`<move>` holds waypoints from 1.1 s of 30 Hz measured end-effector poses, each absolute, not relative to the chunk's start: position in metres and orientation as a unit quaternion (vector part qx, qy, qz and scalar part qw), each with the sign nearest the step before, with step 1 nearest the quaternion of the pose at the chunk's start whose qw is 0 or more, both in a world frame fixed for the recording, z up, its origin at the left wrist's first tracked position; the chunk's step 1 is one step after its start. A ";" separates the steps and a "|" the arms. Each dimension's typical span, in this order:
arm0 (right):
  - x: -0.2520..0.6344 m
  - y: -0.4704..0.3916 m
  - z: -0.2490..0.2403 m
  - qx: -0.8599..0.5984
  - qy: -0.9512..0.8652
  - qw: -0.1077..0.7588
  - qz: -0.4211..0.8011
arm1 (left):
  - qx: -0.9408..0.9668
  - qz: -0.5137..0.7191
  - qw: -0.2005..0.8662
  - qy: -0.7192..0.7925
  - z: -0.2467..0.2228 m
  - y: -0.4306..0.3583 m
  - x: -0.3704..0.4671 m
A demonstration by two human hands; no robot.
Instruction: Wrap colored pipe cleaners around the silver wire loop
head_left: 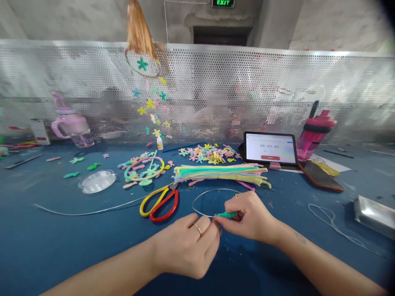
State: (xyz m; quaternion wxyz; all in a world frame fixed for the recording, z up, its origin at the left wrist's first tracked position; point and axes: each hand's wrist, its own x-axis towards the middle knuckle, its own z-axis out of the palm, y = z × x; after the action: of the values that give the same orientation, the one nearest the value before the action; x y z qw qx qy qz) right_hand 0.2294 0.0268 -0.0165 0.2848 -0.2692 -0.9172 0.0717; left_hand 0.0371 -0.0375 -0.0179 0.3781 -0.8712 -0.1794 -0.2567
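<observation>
Near the front middle, my right hand [247, 214] pinches a green fuzzy pipe-cleaner piece [227, 215] wound on a thin wire loop [200, 197]. My left hand [193, 242] is closed beside it, fingertips meeting the right ones at the wire; what they grip is hidden. Just behind the hands lie scissors [163, 207] with one yellow and one red handle. A bundle of pastel pipe cleaners [220, 172] lies beyond the loop. Left of it rests a ring with coloured flower shapes [145, 168].
A tablet [270, 148] showing a timer stands behind, with a phone [321, 176] and pink bottle [314, 133] to its right. A metal box [375, 213] sits far right. A clear dish [98, 181] and lilac bottle [74, 127] are left. Perforated metal forms the back screen.
</observation>
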 end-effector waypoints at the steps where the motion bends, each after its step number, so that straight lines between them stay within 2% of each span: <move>1: 0.230 0.026 -0.016 -0.251 -0.921 0.292 0.059 | -0.879 -0.293 0.322 -0.194 -0.014 -0.036 0.035; 3: 0.230 0.023 -0.013 -0.199 -0.932 0.300 0.025 | -0.879 -0.363 0.161 -0.263 -0.004 -0.030 0.031; 5: 0.230 0.018 -0.012 -0.137 -0.944 0.300 -0.030 | -0.856 -0.377 -0.029 -0.352 0.004 -0.023 0.027; 8: 0.230 0.008 -0.010 -0.069 -0.944 0.296 -0.127 | -0.856 -0.251 -0.291 -0.346 0.010 -0.013 0.022; 10: 0.229 0.002 -0.009 -0.040 -0.942 0.287 -0.167 | -0.863 -0.140 -0.399 -0.276 0.008 -0.010 0.020; 13: 0.228 -0.003 -0.007 -0.018 -0.939 0.283 -0.196 | -0.858 -0.066 -0.445 -0.249 0.005 -0.010 0.021; 16: 0.230 0.000 -0.006 -0.038 -0.941 0.278 -0.189 | -0.894 -0.118 -0.329 -0.280 0.006 -0.015 0.025; 21: 0.233 0.016 -0.009 -0.167 -0.949 0.262 -0.058 | -0.916 -0.240 0.099 -0.307 0.004 -0.023 0.028; 24: 0.232 0.023 -0.010 -0.234 -0.939 0.252 -0.003 | -0.876 -0.258 0.302 -0.276 0.000 -0.027 0.027; 27: 0.230 0.024 -0.011 -0.262 -0.930 0.256 0.037 | -0.850 -0.243 0.409 -0.227 -0.002 -0.034 0.028; 33: 0.230 0.022 -0.014 -0.285 -0.911 0.287 0.082 | -0.835 -0.193 0.475 -0.200 -0.008 -0.046 0.039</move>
State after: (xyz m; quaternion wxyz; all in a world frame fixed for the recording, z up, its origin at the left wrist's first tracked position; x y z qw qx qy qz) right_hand 0.2302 0.0218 -0.0138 0.2866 -0.2846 -0.9111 0.0825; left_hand 0.0389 -0.0462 -0.0076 0.4746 -0.8352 -0.2001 -0.1926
